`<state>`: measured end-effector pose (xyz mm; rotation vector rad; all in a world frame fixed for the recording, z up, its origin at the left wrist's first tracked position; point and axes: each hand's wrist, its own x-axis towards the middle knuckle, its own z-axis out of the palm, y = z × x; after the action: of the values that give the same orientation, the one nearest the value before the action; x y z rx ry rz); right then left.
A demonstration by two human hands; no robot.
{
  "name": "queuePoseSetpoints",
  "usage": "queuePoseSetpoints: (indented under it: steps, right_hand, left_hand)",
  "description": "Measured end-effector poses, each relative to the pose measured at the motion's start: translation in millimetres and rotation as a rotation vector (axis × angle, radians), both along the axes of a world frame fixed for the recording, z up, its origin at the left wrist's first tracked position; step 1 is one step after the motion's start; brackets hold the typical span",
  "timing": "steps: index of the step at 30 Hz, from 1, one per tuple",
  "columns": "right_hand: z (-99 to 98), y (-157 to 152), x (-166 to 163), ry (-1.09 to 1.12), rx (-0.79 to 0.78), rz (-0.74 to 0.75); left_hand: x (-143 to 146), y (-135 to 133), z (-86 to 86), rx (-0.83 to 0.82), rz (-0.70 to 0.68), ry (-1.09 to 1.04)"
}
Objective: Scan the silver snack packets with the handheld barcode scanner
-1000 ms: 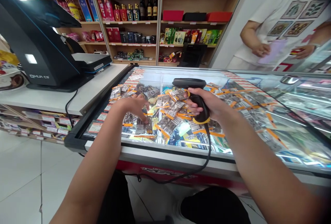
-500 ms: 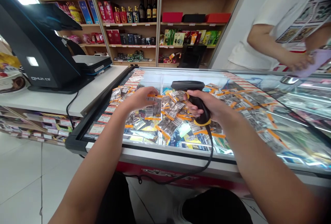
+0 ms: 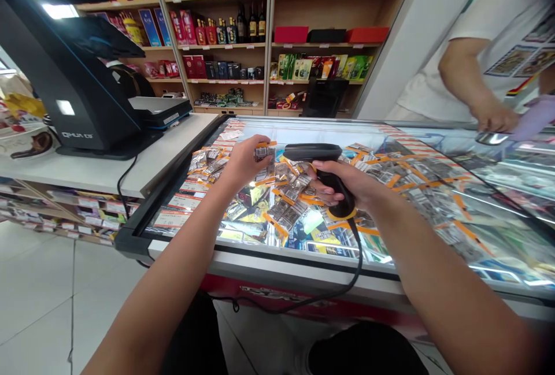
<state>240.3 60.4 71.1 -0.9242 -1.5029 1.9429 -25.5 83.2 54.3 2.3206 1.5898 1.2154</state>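
Observation:
My right hand (image 3: 352,184) grips a black barcode scanner (image 3: 324,174) with a yellow-ringed handle, its head pointing left over the open chest freezer (image 3: 277,259). My left hand (image 3: 243,161) holds a small silver and orange packet (image 3: 263,152) raised just in front of the scanner's head. Below both hands lies a heap of many similar silver and orange packets (image 3: 286,204) inside the freezer. The scanner's black cable (image 3: 347,282) hangs down over the freezer's front edge.
A black checkout terminal (image 3: 82,97) stands on the white counter (image 3: 108,170) at left. Shelves of boxes and bottles (image 3: 243,34) line the back wall. Another person in a white shirt (image 3: 498,57) leans over the freezer's glass lid (image 3: 489,190) at right.
My left hand picked a packet out of the heap and lifted it up to the scanner's head. The person at right bent lower towards the freezer.

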Motion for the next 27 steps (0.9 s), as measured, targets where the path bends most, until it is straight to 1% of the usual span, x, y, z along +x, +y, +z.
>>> queuePoseSetpoints:
  steps: [4,7,9,11,13,17,18,19,20,21,24,25,26,27]
  right_hand:
    - [-0.6,1,1,0.009,-0.002,-0.026]
    - [-0.1,2,1,0.058,0.001,-0.088]
    - [0.6,2,1,0.084,-0.011,-0.118]
    - [1.3,3,0,0.085,-0.023,-0.14]
    - [1.8,3,0,0.073,-0.028,-0.153]
    - [1.5,3,-1,0.073,-0.029,-0.156]
    - [1.3,4,-1,0.074,-0.03,-0.157]
    - [1.1,4,-1,0.075,-0.028,-0.158]
    - [0.9,4,-1,0.076,-0.027,-0.159]
    - [0.7,4,-1,0.076,-0.026,-0.159]
    - [-0.4,5,1,0.076,-0.024,-0.161]
    - [-0.8,5,1,0.075,-0.024,-0.162]
    - [-1.3,6,2,0.073,-0.024,-0.161]
    - [-1.7,6,2,0.07,-0.022,-0.159]
  left_hand:
    - [-2,3,-2.0,0.0,0.013,-0.038]
    - [-10,10,-8.2,-0.027,0.126,-0.058]
    - [-16,14,-14.3,-0.073,0.209,-0.012]
    - [-20,18,-20.7,-0.123,0.248,0.049]
    - [-19,19,-26.4,-0.185,0.209,0.111]
    - [-7,17,-33.9,-0.372,-0.055,0.23]
    - [-5,16,-34.6,-0.397,-0.086,0.253]
    - [-4,15,-34.7,-0.409,-0.077,0.276]
    - [-4,14,-34.0,-0.406,-0.023,0.299]
    - [-7,13,-32.7,-0.397,0.071,0.322]
    - [-24,12,-25.8,-0.401,0.461,0.378]
    - [-31,12,-23.3,-0.422,0.562,0.393]
    - [-37,12,-21.1,-0.455,0.623,0.405]
    - [-44,13,-19.5,-0.494,0.648,0.414]
